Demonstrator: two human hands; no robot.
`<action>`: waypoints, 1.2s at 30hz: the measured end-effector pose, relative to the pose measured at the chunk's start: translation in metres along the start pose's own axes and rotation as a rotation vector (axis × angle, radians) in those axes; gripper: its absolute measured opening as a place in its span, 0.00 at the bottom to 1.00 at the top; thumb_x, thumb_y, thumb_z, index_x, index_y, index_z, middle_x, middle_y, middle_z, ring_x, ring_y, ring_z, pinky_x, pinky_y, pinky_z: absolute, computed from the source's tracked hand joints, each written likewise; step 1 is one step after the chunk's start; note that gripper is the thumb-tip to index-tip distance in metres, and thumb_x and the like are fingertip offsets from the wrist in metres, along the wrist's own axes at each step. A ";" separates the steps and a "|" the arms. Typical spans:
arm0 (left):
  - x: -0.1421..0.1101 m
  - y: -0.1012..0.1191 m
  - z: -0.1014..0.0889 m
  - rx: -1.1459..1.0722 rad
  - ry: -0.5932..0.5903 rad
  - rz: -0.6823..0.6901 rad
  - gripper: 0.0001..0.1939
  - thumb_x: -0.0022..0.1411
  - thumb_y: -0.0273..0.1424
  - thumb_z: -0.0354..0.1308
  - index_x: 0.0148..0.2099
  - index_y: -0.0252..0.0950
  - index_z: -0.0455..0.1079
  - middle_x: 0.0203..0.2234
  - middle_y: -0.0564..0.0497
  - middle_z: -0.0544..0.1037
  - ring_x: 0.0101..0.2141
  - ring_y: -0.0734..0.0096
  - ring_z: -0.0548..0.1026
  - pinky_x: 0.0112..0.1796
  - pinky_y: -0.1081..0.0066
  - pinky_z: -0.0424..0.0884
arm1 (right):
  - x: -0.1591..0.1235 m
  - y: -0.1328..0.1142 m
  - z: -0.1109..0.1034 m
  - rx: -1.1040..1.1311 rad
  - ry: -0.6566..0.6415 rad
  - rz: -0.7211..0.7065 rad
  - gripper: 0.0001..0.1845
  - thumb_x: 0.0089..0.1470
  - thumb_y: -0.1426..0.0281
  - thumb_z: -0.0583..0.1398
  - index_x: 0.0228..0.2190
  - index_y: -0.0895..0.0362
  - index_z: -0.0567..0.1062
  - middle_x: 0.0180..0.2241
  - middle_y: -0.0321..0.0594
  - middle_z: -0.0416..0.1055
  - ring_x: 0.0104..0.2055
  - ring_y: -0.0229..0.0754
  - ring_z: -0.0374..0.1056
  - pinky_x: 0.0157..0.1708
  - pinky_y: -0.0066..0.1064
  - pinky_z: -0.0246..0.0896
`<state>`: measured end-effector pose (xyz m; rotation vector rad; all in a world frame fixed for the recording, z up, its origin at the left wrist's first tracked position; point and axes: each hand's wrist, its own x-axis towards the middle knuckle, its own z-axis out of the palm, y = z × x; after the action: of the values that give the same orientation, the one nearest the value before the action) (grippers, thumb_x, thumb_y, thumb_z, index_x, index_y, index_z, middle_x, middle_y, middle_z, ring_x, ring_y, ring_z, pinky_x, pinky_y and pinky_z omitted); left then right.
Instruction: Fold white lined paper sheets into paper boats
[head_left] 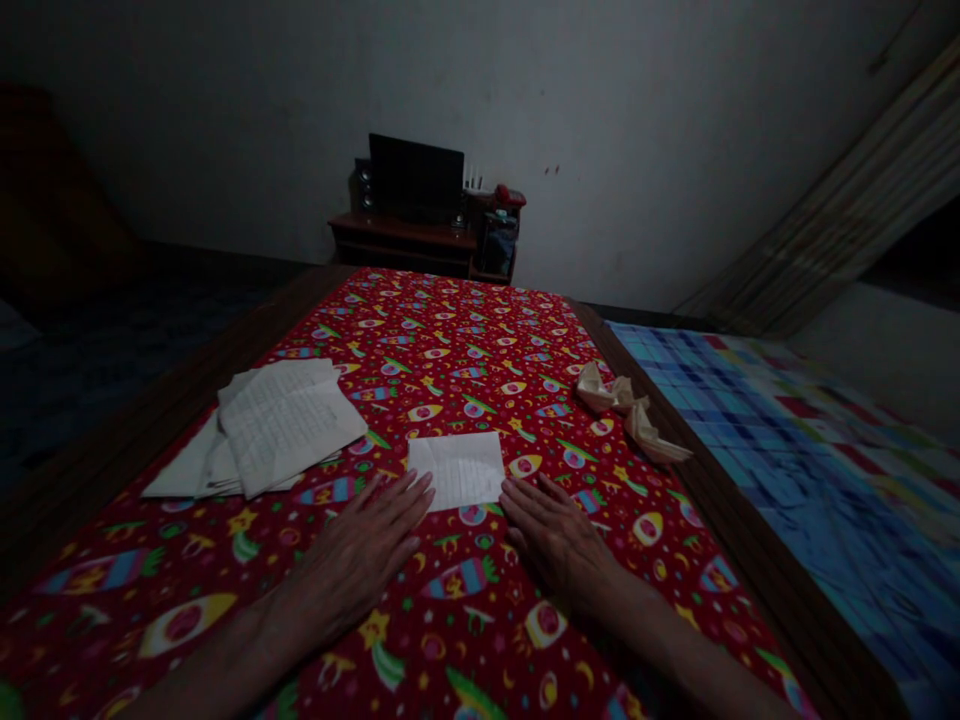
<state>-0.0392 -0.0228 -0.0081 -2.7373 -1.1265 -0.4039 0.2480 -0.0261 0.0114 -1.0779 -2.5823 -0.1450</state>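
A folded sheet of white paper (pixel 459 468) lies flat on the red patterned cloth (pixel 450 620) in front of me, faint lines of writing showing on it. My left hand (pixel 375 530) rests palm down with its fingers stretched out, the fingertips at the paper's lower left edge. On the other side, my right hand (pixel 555 530) lies with extended fingers, their tips close to the paper's lower right corner. Neither hand grips anything. To the left is a loose stack of written paper sheets (pixel 289 425). Several folded paper shapes (pixel 649 430) sit at the right.
Brown wooden edges (pixel 675 450) border the cloth on both sides. A blue checked sheet (pixel 720 440) spreads out to the right. Against the far wall, a low desk (pixel 405 232) carries a dark monitor (pixel 416 178), speakers and a red object. A curtain (pixel 825 220) hangs at right.
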 end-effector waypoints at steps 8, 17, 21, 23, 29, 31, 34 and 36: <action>0.026 -0.001 -0.012 -0.112 0.031 -0.053 0.17 0.66 0.29 0.47 0.55 0.35 0.65 0.52 0.46 0.71 0.53 0.62 0.67 0.56 0.56 0.59 | 0.028 -0.013 0.013 -0.105 -0.012 0.019 0.05 0.59 0.72 0.53 0.37 0.57 0.69 0.39 0.43 0.72 0.45 0.43 0.67 0.56 0.48 0.48; 0.034 -0.004 -0.011 -0.108 0.037 -0.045 0.21 0.63 0.36 0.54 0.57 0.35 0.64 0.54 0.44 0.70 0.54 0.58 0.66 0.56 0.53 0.58 | 0.054 -0.024 0.007 -0.119 -0.137 -0.114 0.04 0.60 0.75 0.51 0.37 0.58 0.65 0.38 0.44 0.67 0.43 0.43 0.63 0.44 0.35 0.61; 0.029 -0.007 -0.006 -0.110 0.054 -0.045 0.23 0.62 0.37 0.54 0.58 0.36 0.62 0.55 0.45 0.68 0.55 0.59 0.65 0.56 0.54 0.59 | 0.054 -0.031 0.006 -0.179 -0.130 -0.139 0.09 0.57 0.78 0.52 0.42 0.61 0.65 0.41 0.50 0.67 0.47 0.47 0.63 0.45 0.37 0.62; 0.029 -0.008 -0.005 -0.109 0.049 -0.048 0.23 0.62 0.36 0.55 0.58 0.36 0.62 0.55 0.45 0.68 0.56 0.59 0.64 0.56 0.55 0.59 | 0.054 -0.034 0.008 -0.199 -0.114 -0.131 0.13 0.55 0.79 0.53 0.44 0.64 0.64 0.44 0.54 0.67 0.50 0.50 0.62 0.46 0.38 0.62; 0.030 -0.006 -0.008 -0.149 0.036 -0.042 0.23 0.62 0.33 0.54 0.58 0.35 0.61 0.54 0.44 0.69 0.55 0.60 0.65 0.56 0.55 0.60 | 0.053 -0.021 0.014 -0.104 0.022 -0.118 0.10 0.55 0.79 0.52 0.40 0.62 0.69 0.42 0.51 0.72 0.48 0.48 0.66 0.47 0.40 0.64; 0.030 -0.006 -0.009 -0.175 0.036 -0.026 0.23 0.62 0.29 0.53 0.59 0.37 0.60 0.55 0.45 0.68 0.55 0.61 0.64 0.56 0.56 0.59 | 0.049 -0.009 0.015 -0.032 0.134 -0.164 0.12 0.57 0.78 0.51 0.42 0.62 0.70 0.44 0.49 0.73 0.49 0.46 0.67 0.50 0.41 0.62; 0.030 -0.008 -0.009 -0.203 0.044 0.014 0.28 0.58 0.21 0.51 0.61 0.39 0.58 0.57 0.47 0.66 0.57 0.63 0.62 0.57 0.56 0.59 | 0.040 0.008 0.015 0.100 0.187 -0.223 0.14 0.59 0.75 0.50 0.44 0.58 0.71 0.46 0.44 0.73 0.51 0.41 0.66 0.54 0.41 0.58; 0.032 -0.009 -0.009 -0.199 0.064 0.036 0.28 0.57 0.19 0.49 0.60 0.39 0.59 0.57 0.48 0.66 0.57 0.64 0.62 0.56 0.57 0.59 | 0.036 0.018 0.015 0.176 0.181 -0.226 0.13 0.60 0.73 0.51 0.43 0.56 0.72 0.45 0.42 0.74 0.51 0.38 0.67 0.55 0.41 0.57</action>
<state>-0.0257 0.0031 0.0104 -2.8852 -1.0728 -0.6246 0.2329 0.0136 0.0094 -0.6769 -2.4910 -0.0638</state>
